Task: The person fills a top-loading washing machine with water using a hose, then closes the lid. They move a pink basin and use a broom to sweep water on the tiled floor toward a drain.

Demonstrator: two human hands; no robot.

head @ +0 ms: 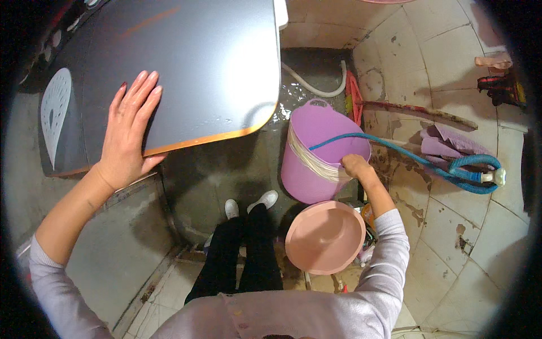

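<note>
My left hand [131, 123] lies with its fingers stretched flat on the grey top of an appliance [203, 72], which looks like a washing machine. Its thumb hangs over the orange-trimmed front edge. On the right, my right hand [358, 166] grips the near rim of a tall purple plastic tub [313, 182]; whether a handle is inside the fist is hidden. A pale cord or band [313, 161] wraps the tub below its rim. A blue hose [372, 136] runs from a wall tap [499, 177] and ends inside the tub.
A pink basin [324, 237] stands near my legs, with bottles partly hidden behind it. Wet floor [216, 169] shows around my white shoes [262, 200]. A white drain hose [315, 88] and a red-headed floor tool [355, 97] lie beyond the tub. A purple cloth [449, 144] hangs at the tiled wall.
</note>
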